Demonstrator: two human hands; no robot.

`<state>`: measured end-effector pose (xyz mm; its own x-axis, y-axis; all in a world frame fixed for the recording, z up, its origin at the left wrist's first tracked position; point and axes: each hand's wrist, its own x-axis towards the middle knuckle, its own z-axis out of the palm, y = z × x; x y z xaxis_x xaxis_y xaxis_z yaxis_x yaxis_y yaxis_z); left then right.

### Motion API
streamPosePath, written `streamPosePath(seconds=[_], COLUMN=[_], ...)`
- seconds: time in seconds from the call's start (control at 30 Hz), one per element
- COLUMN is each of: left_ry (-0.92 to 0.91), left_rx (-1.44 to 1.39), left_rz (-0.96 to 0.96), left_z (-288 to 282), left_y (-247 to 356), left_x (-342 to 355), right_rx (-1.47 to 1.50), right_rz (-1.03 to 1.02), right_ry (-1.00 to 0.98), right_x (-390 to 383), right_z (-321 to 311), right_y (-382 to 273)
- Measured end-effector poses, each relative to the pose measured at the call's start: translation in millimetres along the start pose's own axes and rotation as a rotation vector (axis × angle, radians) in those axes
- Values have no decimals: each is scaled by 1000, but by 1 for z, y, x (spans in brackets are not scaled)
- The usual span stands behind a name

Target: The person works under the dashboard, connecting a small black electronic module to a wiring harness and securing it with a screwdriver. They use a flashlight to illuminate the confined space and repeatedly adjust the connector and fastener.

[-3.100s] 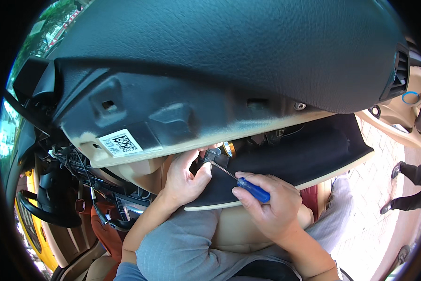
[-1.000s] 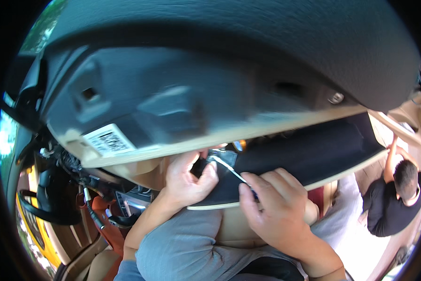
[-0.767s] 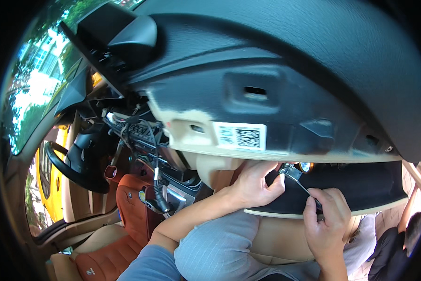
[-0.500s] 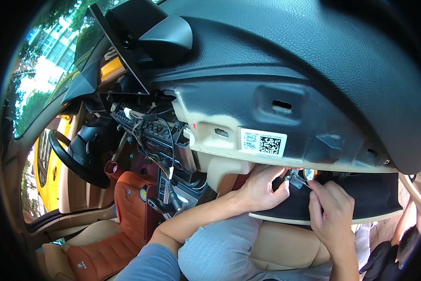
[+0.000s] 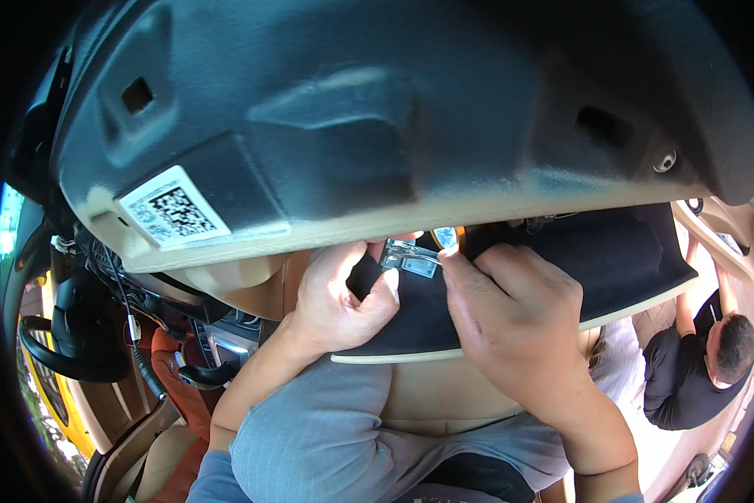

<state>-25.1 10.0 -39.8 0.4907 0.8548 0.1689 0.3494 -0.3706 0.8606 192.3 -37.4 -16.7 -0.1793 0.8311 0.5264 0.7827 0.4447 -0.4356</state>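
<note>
My left hand (image 5: 339,293) and my right hand (image 5: 511,310) meet under the lower edge of a dark grey dashboard panel (image 5: 377,126) with beige trim. Between their fingertips is a small shiny metal bracket (image 5: 410,258). My left thumb and fingers pinch its left end, and my right index finger and thumb press on its right end. Both hands rest over a black lid with a beige rim (image 5: 578,268) that hangs open below the dashboard. No tool shows in my right hand.
A white label with a square code (image 5: 173,214) is stuck on the panel's left, and a screw (image 5: 664,161) sits at its right. The steering wheel (image 5: 54,344) and loose wiring (image 5: 134,327) are at the left. A person in black (image 5: 700,360) crouches outside on the right.
The view has swung back right and closer under the dashboard. My right hand has moved up to the bracket, and the screwdriver shaft seen earlier is out of sight.
</note>
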Motion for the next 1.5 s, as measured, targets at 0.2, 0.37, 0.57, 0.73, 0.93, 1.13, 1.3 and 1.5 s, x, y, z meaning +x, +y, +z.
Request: streamPosePath(seconds=[0.2, 0.37, 0.57, 0.73, 0.93, 1.13, 1.3, 1.5], left_ry=[15, 43, 29, 32, 18, 9, 12, 12], left_rx=[-103, -114, -152, -167, -152, -132, -152, -161], left_rz=[37, 58, 21, -33, -29, -22, -12, -11], left_z=[0, 1, 1, -1, -2, -2, -2, -3], left_y=[-3, -5, -6, -8, -10, -10, -10, -12], left_x=[0, -1, -5, -9, -11, -10, -11, -11], right_rx=[-84, -90, 4, 44, 59, 91, 119, 96], right_rz=[-26, -15, 81, 126, 144, 155, 160, 126], right_ry=[-84, -125, -156, -204, -217, -206, -197, -223], right_x=[-3, -3, -2, 2, 3, 3, 1, 0], right_z=[-3, -5, -10, -17, -17, -17, -17, -17], right_y=[-1, -2, -7, -12, -12, -11, -9, -6])
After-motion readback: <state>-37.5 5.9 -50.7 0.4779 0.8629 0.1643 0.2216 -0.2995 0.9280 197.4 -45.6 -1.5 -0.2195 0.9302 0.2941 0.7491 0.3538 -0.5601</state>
